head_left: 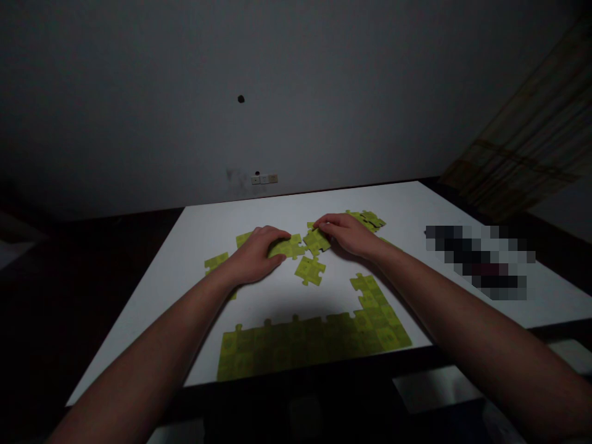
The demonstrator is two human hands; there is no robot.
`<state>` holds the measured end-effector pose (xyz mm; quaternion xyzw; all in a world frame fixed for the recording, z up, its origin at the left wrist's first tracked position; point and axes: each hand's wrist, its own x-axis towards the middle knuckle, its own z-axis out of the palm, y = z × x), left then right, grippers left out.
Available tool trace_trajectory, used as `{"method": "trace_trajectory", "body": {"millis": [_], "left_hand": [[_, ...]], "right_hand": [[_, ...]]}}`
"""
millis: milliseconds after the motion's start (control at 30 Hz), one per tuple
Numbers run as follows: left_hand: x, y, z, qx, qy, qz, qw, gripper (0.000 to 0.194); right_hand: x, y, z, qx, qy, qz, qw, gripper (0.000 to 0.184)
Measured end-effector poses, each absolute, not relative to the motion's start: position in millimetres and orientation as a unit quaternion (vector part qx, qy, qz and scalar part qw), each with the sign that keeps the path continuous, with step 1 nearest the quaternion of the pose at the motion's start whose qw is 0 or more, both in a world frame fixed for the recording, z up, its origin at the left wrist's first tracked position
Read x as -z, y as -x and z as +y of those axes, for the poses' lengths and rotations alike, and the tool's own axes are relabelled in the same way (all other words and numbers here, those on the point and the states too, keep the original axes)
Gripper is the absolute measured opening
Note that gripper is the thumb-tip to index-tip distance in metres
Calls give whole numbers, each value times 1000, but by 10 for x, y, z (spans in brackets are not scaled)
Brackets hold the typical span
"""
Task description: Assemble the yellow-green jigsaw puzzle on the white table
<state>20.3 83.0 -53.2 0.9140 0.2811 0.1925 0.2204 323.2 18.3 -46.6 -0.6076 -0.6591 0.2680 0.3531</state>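
Note:
My right hand pinches a yellow-green puzzle piece between thumb and fingers, tilted a little above the white table. My left hand lies on the table with thumb and fingers apart, curved around joined puzzle pieces of the same colour. It touches their edge, but the palm hides part of them. Just below, between the hands, a loose puzzle piece lies flat. Near the front edge is a joined puzzle section, with a column rising at its right end.
More loose pieces lie behind my right hand and left of my left wrist. A blurred-out dark object rests on the right side of the white table. A wall with sockets stands behind; a curtain hangs at right.

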Motion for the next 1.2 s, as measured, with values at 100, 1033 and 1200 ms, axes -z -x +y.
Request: {"method": "trace_trajectory", "body": {"millis": [100,1033,1200], "left_hand": [[534,-195,833,-195,-915,276,221,44],[558,-109,973,-185,-914,306,192,50],[535,-114,974,-180,-910,322,189,52]], "right_hand": [[440,-3222,167,-267,605,-659,357,29],[79,-3711,14,-161,664,-723,103,22],[90,-3674,64,-56,692,-671,259,31]]}}
